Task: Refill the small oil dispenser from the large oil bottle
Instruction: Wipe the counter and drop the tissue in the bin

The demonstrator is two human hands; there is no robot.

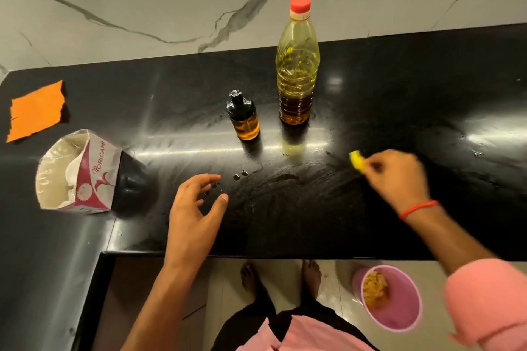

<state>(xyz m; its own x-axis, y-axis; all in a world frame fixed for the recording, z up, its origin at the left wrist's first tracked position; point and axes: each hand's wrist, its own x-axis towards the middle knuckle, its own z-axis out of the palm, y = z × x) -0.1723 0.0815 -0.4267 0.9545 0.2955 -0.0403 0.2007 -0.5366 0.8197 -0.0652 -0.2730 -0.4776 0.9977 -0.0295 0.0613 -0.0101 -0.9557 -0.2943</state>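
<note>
Though capped — glossy amber dispenser (pixel 243 120).

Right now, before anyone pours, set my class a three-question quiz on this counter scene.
1. True or false: the large oil bottle has its red cap on.
2. What does the right hand pinch? A) yellow piece B) spoon C) cap
3. Which side of the large bottle does the small oil dispenser stand on, as the person sees it?

Key: 1 true; 2 A, the yellow piece; 3 left, standing apart.
</note>
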